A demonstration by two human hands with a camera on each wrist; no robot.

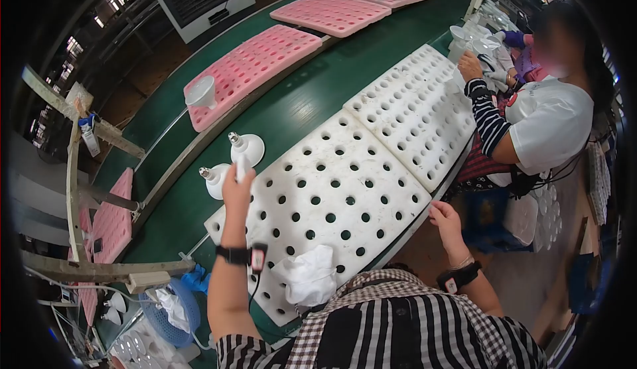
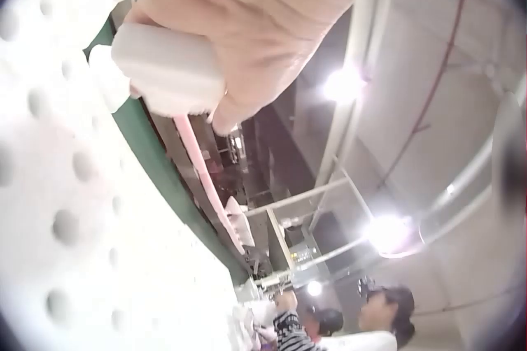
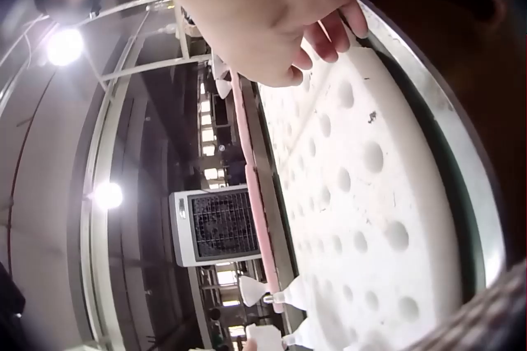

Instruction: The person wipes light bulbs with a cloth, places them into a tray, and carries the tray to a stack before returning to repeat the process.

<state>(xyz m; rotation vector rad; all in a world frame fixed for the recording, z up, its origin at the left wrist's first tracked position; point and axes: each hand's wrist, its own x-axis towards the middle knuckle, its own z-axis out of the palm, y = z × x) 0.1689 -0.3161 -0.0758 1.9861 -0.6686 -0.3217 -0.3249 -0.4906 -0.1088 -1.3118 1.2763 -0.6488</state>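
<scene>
My left hand [image 1: 237, 193] grips a smooth white block-like piece [image 2: 169, 71] with rounded edges; I cannot tell what it is. Just beyond that hand, two white reflector bulbs stand face down on the green conveyor belt, screw bases up: one bulb [image 1: 249, 151] farther off, the other bulb [image 1: 216, 183] beside the fingers. Under my arms lies a white foam board [image 1: 352, 163] full of round holes. My right hand [image 1: 446, 224] hangs by the board's near edge with loosely bent fingers [image 3: 333, 32], nothing in them. A crumpled white cloth [image 1: 308, 276] rests on the board near my body.
A second white holed board [image 1: 411, 104] adjoins at right, where another person [image 1: 544, 123] works. Pink holed trays [image 1: 245, 67] line the far side behind a rail [image 1: 219, 127]; one carries a white cone [image 1: 201, 92]. A blue basket [image 1: 179, 316] stands at lower left.
</scene>
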